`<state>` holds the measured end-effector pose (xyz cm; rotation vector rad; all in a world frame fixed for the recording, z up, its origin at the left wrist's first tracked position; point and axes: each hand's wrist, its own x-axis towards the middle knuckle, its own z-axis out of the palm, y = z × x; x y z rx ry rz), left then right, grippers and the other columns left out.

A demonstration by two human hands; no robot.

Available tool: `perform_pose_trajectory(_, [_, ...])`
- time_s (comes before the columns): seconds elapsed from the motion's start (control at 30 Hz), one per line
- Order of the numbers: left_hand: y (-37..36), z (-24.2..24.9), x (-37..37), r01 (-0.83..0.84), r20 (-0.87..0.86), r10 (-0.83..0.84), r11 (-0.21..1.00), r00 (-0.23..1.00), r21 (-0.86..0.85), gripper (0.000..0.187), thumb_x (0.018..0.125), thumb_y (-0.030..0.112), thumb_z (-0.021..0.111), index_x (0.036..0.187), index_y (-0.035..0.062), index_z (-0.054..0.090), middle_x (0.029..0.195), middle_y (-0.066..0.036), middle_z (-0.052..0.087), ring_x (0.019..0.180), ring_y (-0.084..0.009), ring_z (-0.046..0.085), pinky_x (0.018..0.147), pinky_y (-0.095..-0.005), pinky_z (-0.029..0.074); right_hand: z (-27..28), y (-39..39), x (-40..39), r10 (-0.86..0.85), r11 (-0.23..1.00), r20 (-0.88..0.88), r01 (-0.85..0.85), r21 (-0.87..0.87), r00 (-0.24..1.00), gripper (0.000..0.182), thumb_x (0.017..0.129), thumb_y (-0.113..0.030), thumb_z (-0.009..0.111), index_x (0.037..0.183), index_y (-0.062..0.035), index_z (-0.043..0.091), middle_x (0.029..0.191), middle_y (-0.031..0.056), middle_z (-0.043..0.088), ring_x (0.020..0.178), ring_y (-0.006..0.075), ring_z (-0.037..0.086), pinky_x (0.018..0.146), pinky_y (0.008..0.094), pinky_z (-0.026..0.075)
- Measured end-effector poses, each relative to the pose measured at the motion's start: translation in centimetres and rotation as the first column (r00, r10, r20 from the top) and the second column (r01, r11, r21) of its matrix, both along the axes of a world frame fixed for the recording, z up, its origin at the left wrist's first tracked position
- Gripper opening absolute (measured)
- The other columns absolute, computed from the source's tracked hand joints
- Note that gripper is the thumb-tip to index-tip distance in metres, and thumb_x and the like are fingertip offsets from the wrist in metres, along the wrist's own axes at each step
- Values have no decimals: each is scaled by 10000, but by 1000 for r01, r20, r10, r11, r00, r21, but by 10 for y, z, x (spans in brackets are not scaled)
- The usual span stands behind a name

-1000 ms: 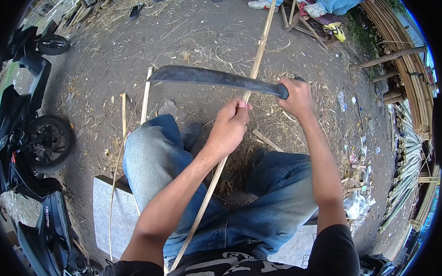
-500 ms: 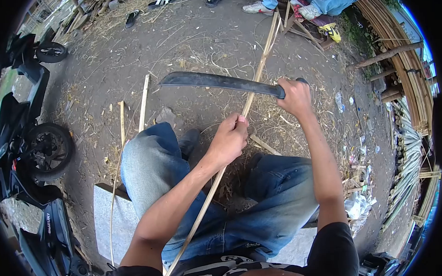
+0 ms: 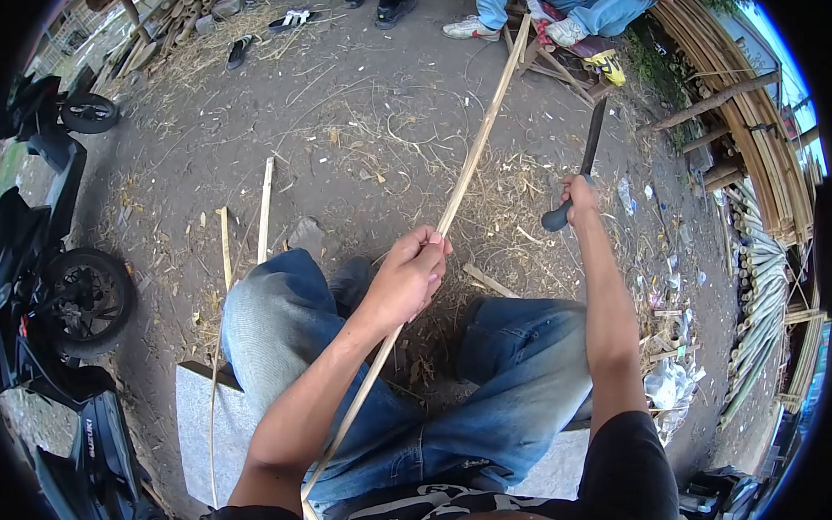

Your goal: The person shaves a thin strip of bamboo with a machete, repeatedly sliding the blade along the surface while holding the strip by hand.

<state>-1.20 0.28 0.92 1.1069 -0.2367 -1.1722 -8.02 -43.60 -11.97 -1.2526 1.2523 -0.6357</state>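
My left hand [image 3: 411, 277] is closed around a long, thin bamboo strip [image 3: 479, 148]. The strip slants from beside my waist, between my knees, out to the far side near another person's feet. Off to the right, my right hand [image 3: 579, 197] grips the dark handle of a machete [image 3: 595, 139]. Its blade points forward, away from me, seen nearly edge-on and apart from the strip. Part of the handle's rounded end shows below my fist.
Motorcycles [image 3: 78, 290] stand on the left. A person in jeans [image 3: 600, 15] sits ahead at right. Bamboo strips [image 3: 750, 129] and poles [image 3: 760, 275] are stacked along the right. Shoes [image 3: 395, 8], shavings and wooden sticks [image 3: 265, 210] lie on the ground.
The machete has swung from lying across the strip to pointing forward on the right, clear of it. My left hand, still on the strip, has shifted slightly down and left.
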Motion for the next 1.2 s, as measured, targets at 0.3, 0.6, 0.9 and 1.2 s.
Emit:
perform_pose_trajectory(0.3, [-5, 1, -4, -160, 327, 117, 981, 938, 108, 307, 1105, 286, 361, 1114, 17, 507, 736, -1, 484, 428, -42, 377, 346, -224, 297, 54, 84, 36, 180, 972, 74, -166, -165, 981, 118, 839, -97, 605, 787, -4, 655, 586, 16, 509, 462, 137, 492, 431, 320, 376])
perform_pose_trajectory(0.6, [0, -7, 10, -138, 195, 117, 986, 974, 97, 356, 1112, 279, 343, 1206, 13, 560, 639, 38, 428, 436, -37, 345, 388, -221, 302, 105, 153, 23, 298, 441, -479, -564, -698, 826, 207, 805, -192, 665, 795, 14, 647, 700, 230, 662, 650, 424, 648, 651, 472, 506])
perform_pose_trajectory(0.9, [-3, -3, 1, -122, 272, 84, 984, 959, 126, 324, 1113, 297, 341, 987, 52, 513, 609, 66, 314, 464, -27, 272, 382, -229, 247, 104, 173, 21, 317, -137, -649, -644, -753, 692, 120, 693, -120, 680, 773, -71, 606, 639, 134, 642, 581, 336, 651, 548, 443, 502])
perform_pose_trajectory(1.2, [-10, -10, -9, -64, 262, 28, 990, 965, 127, 313, 1110, 322, 346, 959, 86, 486, 622, 78, 279, 492, -27, 245, 403, -226, 207, 87, 118, 27, 190, -160, -659, -639, -752, 728, 129, 688, -97, 688, 779, -77, 598, 646, 124, 652, 575, 316, 656, 557, 438, 515])
